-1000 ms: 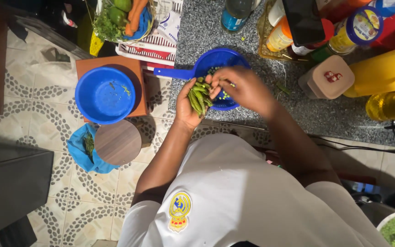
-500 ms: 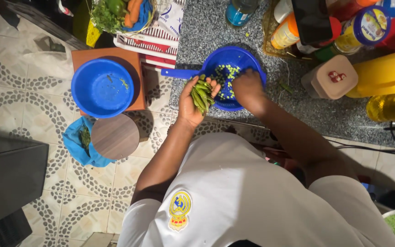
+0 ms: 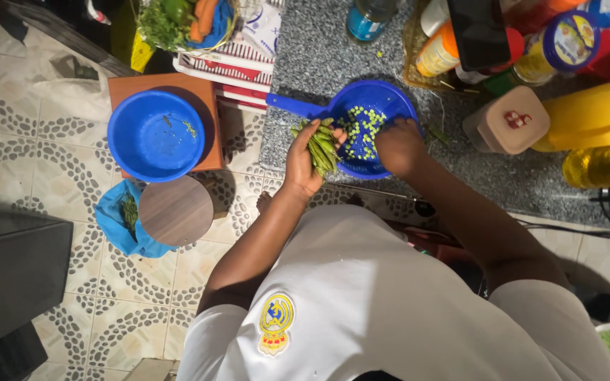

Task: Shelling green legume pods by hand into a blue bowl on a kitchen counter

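Left hand (image 3: 305, 159) is what I see first: it is closed around a bunch of green pods (image 3: 321, 146), held at the near left rim of the blue colander (image 3: 390, 95). From my feed the pods stick out past the fingers toward the colander's handle side. The right hand (image 3: 398, 144) rests on the colander's near rim, knuckles up; I cannot tell whether its fingers are curled on anything, since they are turned away from the camera. Inside the colander lies a scatter of small pale green pieces (image 3: 363, 125). The colander sits on the grey speckled worktop (image 3: 305, 49), its long handle pointing left.

Further along the worktop, to the right, I see a tan lidded container (image 3: 506, 121), a yellow jug (image 3: 594, 113) and a bottle of yellow oil (image 3: 601, 166). Behind the colander stand an orange-capped bottle (image 3: 440, 51) and a blue-lidded jar (image 3: 563, 42).

Off the worktop, to the left, a blue bowl (image 3: 155, 136) rests on a brown stool (image 3: 202, 88). Just below it a round wooden board (image 3: 176, 210) lies over a blue bag (image 3: 118, 226) on the patterned tile floor (image 3: 37, 141).
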